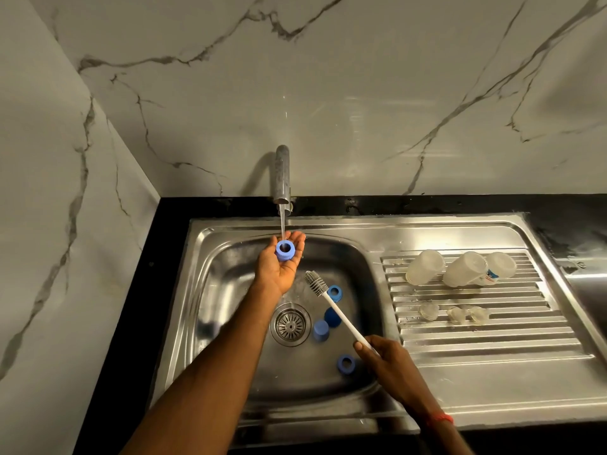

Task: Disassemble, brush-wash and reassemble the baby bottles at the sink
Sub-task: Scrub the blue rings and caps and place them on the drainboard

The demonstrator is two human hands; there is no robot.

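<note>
Marble wall is backing a black surface that is carrying a steel sink. A tap is running water into the basin. Three clear bottles are lying on their sides on the ribbed drainboard, with three clear teats sitting in front of them. Blue caps and two blue rings are lying in the basin near the drain. Left hand, palm up and loosely cupped, is carrying a pale blue collar under the stream. Right hand is gripping the white handle of a bristled brush over the basin.
</note>
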